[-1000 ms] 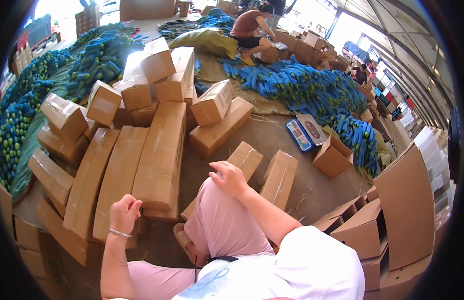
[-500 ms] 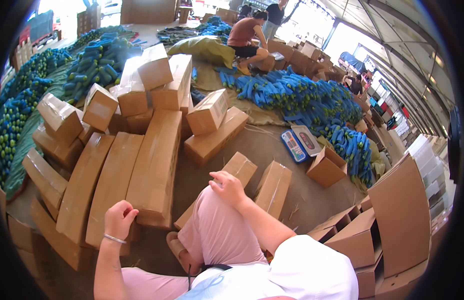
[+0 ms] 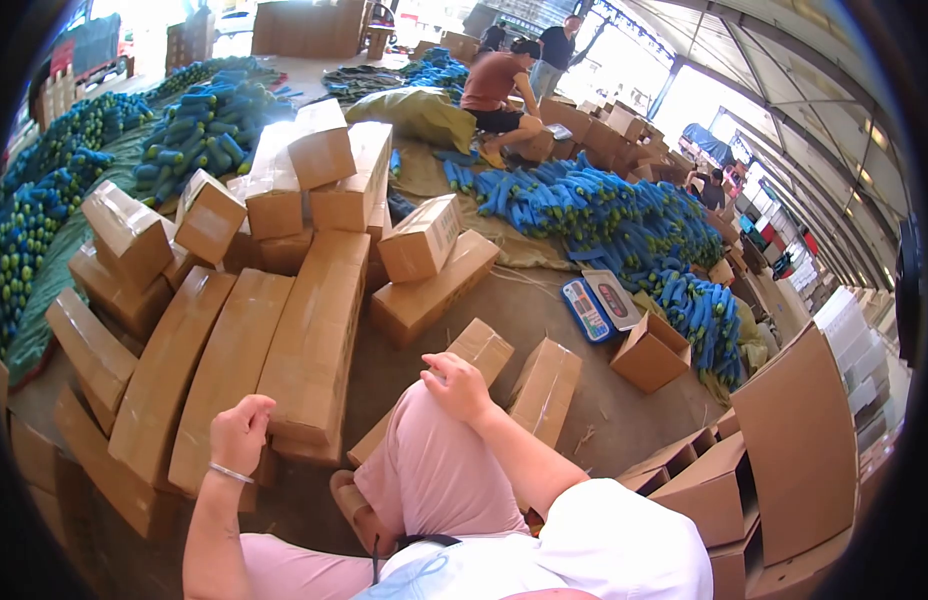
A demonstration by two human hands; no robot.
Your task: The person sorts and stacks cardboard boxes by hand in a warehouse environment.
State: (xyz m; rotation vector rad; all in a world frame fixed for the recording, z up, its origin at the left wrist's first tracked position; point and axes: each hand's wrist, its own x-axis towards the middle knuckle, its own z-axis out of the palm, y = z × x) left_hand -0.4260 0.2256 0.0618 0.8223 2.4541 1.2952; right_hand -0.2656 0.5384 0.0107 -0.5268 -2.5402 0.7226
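Left hand (image 3: 240,435) curls with fingertips pressed together near the long taped carton (image 3: 312,345), palm hidden; right hand (image 3: 458,388), fingers loosely parted, covers part of the raised knee (image 3: 416,425).

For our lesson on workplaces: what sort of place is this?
Probably a produce packing shed: long piles of blue-wrapped vegetables, stacked cardboard cartons and a blue scale lie beneath a metal-framed roof.

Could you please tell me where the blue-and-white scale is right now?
In the head view, the scale sits on the floor right of centre, just left of a small open box and in front of the blue-wrapped pile.
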